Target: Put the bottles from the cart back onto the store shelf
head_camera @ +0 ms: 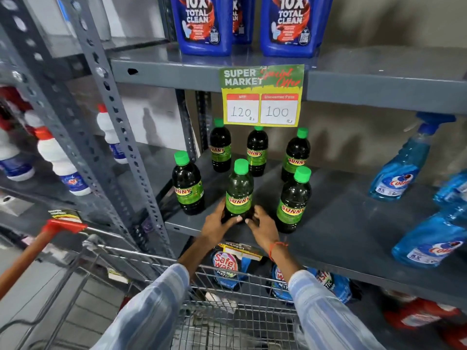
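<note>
A dark bottle with a green cap and a green SUNNY label (239, 188) stands upright near the front edge of the grey middle shelf (353, 223). My left hand (217, 222) grips its base from the left and my right hand (262, 227) holds it from the right. Several more of the same bottles stand around it: one to the left (188, 184), one to the right (294, 198), and three in a row behind (257, 150). The wire cart (227, 311) is below my forearms; I see no bottles in its visible part.
Blue spray bottles (401, 162) stand on the same shelf at the right. Blue jugs (202, 24) sit on the shelf above, with a price sign (261, 94) hanging from its edge. White bottles (59, 160) fill the left rack behind a slotted upright (121, 137). Detergent pouches (227, 269) lie below.
</note>
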Tool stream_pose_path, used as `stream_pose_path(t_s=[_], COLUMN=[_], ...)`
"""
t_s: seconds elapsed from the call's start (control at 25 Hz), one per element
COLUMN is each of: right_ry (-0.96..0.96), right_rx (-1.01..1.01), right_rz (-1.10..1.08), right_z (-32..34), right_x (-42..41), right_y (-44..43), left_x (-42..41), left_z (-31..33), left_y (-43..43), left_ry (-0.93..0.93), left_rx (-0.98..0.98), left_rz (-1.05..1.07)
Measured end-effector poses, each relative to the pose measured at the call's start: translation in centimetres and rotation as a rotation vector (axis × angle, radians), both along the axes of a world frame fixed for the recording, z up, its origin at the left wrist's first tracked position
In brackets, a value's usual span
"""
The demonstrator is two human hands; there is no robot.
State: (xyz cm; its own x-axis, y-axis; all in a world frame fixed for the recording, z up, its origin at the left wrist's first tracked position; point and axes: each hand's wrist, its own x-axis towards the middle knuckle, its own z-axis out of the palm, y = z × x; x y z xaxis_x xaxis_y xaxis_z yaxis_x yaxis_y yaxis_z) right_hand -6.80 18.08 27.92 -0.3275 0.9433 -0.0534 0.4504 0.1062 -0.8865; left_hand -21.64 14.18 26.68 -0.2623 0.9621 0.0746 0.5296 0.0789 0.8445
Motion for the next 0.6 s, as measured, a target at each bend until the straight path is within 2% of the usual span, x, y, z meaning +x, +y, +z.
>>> stream_pose_path(t_s=[0.24,0.48,0.6], right_ry=[0.024,-0.068,-0.165], right_rx=[-0.064,-0.063,0.016], right_rz=[0.018,0.047,0.079], right_z=[0.7,2.3,3.0], right_x=[0.1,0.3,0.4], right_y=[-0.4,-1.2,-1.8], left_x=[0.0,0.4,0.8], left_z=[0.5,2.4,3.8], left_y=[-0.4,-1.1,-1.6], left_ry=[-0.062,-0.040,-0.179], left_rx=[-0.043,-0.095,-0.081], left_rz=[-0.013,-0.067,-0.091])
